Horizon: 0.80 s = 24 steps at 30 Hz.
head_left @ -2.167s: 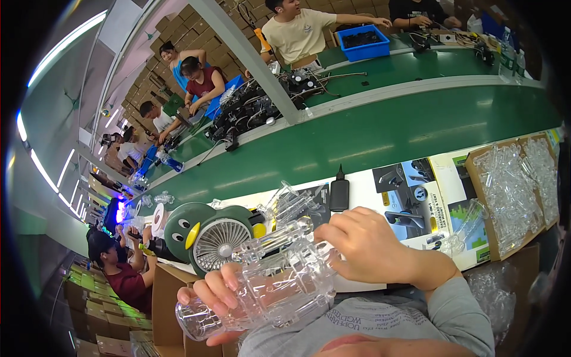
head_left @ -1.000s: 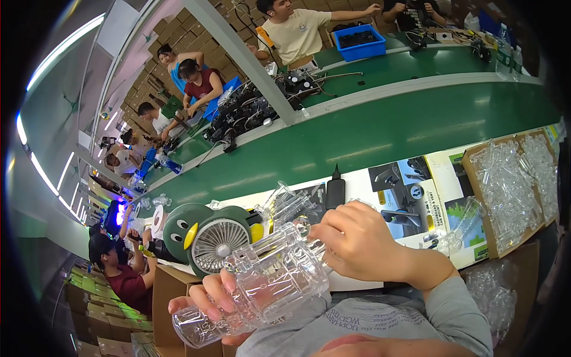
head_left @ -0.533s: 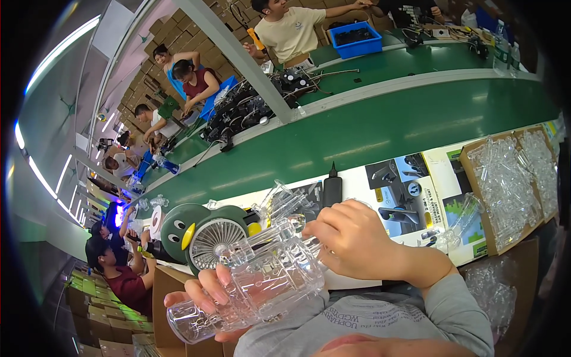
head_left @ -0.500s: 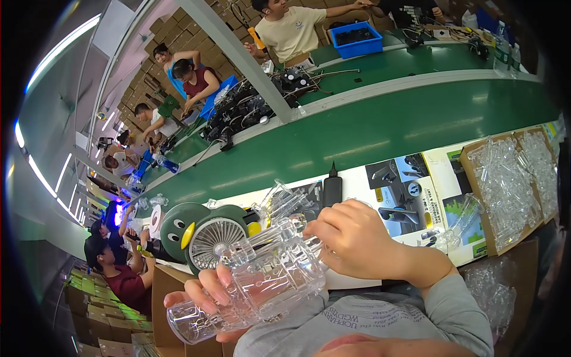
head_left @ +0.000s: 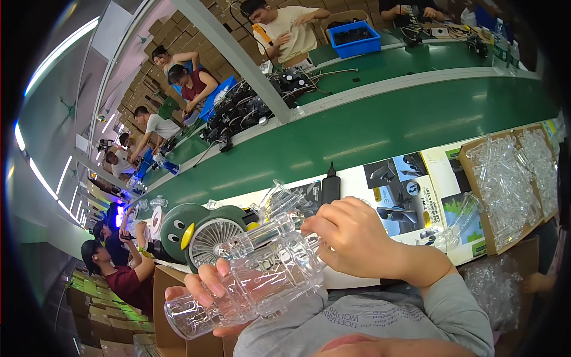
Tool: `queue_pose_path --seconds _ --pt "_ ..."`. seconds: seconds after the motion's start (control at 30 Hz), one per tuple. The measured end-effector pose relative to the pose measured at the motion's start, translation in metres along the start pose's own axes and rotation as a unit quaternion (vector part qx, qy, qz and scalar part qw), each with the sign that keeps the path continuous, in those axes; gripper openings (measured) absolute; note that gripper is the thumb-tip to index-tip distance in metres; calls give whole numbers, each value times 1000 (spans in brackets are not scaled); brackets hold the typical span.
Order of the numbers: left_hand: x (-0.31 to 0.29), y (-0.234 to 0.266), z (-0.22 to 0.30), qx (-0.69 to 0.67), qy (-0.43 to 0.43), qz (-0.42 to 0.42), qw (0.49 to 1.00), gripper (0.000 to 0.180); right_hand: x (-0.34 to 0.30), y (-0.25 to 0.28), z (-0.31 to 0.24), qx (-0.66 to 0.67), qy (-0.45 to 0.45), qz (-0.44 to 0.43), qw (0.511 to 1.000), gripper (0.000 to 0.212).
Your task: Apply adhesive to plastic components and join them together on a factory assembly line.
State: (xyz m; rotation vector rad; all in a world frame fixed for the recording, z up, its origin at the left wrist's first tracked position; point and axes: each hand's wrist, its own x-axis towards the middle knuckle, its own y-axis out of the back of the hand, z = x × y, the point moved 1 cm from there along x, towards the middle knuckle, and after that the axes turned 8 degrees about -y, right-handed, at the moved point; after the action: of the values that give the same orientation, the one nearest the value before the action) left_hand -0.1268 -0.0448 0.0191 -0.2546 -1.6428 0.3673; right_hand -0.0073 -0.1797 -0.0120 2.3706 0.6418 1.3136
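Clear plastic assembly (head_left: 267,276): held aslant in front of the wearer's grey shirt (head_left: 380,315), near edge of the tabletop (head_left: 353,181) behind it. Its cylindrical end points to the lower left; a narrower clear tube runs along the upper side.

Left hand (head_left: 208,284): grip wrapped around the assembly towards its cylindrical end, fingers over the top.

Right hand (head_left: 354,238): fingers curled at the assembly's opposite end; whether this grip is closed on a smaller piece cannot be told.

Just beyond the assembly stands a dark green penguin-shaped fan (head_left: 215,241), partly overlapped by it in this view. To its right are loose clear parts (head_left: 279,201) and a black bottle (head_left: 331,189) with a pointed nozzle. Printed sheets (head_left: 399,196) cover part of the surface.

At the right, an open carton (head_left: 489,235) contains many clear pieces (head_left: 508,184).

Beyond runs a long green surface (head_left: 380,125). On its far side: black components with cables (head_left: 244,113), a blue bin (head_left: 357,51) and several co-workers.
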Motion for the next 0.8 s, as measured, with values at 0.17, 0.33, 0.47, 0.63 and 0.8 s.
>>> queue_pose_path --seconds 0.17,0.33,0.47,0.63,0.8 --pt "-3 1 -2 46 -17 39 998 87 -1 -4 1 -3 -6 15 1000 28" --pt "-3 5 -7 30 3 28 999 87 -1 -3 5 -6 -6 2 1000 29" --pt "4 17 -13 -24 32 1 999 90 4 0 2 0 -27 -14 1000 30" --pt "11 28 -53 69 120 20 990 93 15 -6 25 18 -92 -41 995 35" --pt "14 28 -62 240 -30 242 939 71 23 -11 56 18 -201 -11 979 43"
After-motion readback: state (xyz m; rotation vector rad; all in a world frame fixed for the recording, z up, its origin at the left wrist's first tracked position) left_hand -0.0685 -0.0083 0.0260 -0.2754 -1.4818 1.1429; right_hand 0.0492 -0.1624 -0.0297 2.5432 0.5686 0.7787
